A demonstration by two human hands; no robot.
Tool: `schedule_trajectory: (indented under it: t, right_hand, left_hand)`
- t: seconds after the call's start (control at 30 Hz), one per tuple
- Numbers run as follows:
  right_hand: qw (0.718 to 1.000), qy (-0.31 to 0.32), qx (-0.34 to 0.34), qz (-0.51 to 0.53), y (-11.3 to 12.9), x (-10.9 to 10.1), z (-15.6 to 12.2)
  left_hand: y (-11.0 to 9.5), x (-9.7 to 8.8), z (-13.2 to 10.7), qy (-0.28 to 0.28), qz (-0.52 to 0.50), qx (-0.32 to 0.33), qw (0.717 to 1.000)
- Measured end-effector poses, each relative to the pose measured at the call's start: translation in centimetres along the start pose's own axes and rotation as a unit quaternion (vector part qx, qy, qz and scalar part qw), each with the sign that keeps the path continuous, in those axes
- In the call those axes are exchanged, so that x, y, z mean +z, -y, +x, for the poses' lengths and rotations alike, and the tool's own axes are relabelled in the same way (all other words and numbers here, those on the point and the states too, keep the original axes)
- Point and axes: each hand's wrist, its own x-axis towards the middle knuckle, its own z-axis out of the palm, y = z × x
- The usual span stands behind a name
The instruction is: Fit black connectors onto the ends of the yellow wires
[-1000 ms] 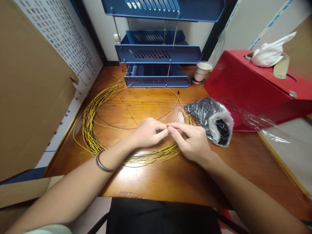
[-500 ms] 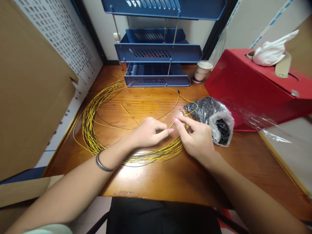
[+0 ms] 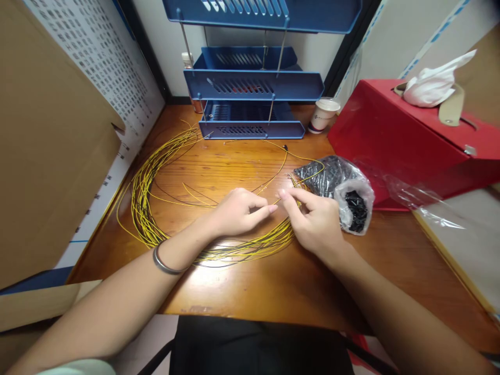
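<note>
A big loop of several thin yellow wires (image 3: 145, 208) lies on the wooden desk (image 3: 273, 286). My left hand (image 3: 238, 211) sits at the middle of the desk, fingers curled, thumb and forefinger pinching one yellow wire. My right hand (image 3: 314, 219) is just to its right, thumb and forefinger pinched on the same wire near its end. The fingertips of both hands almost touch. A clear plastic bag (image 3: 344, 190) full of small black parts lies right beside my right hand.
A blue tiered tray rack (image 3: 252, 86) stands at the back, a paper cup (image 3: 323, 114) to its right. A red box (image 3: 410, 135) with a white tissue on top fills the right side. Cardboard (image 3: 50, 156) leans at the left.
My right hand drew back a little to the right and up, pulling a yellow wire strand out toward the bag. The left hand stayed almost still.
</note>
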Motion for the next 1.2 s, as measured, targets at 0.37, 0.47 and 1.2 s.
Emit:
schedule_trajectory:
  t: [0.37,0.47,1.2]
  right_hand:
    - [1.000,-0.014,0.001,-0.001,-0.22,-0.12,0.10]
    - [0.998,0.031,-0.053,0.023,-0.05,-0.01,-0.08]
    - [0.999,0.038,-0.020,0.010,-0.24,0.05,-0.14]
  left_hand:
    - [0.03,0.05,-0.02,-0.005,0.003,0.001,1.000]
    - [0.08,0.03,0.00,-0.003,0.001,0.009,1.000]
    - [0.02,0.02,0.05,-0.007,0.003,0.011,1.000]
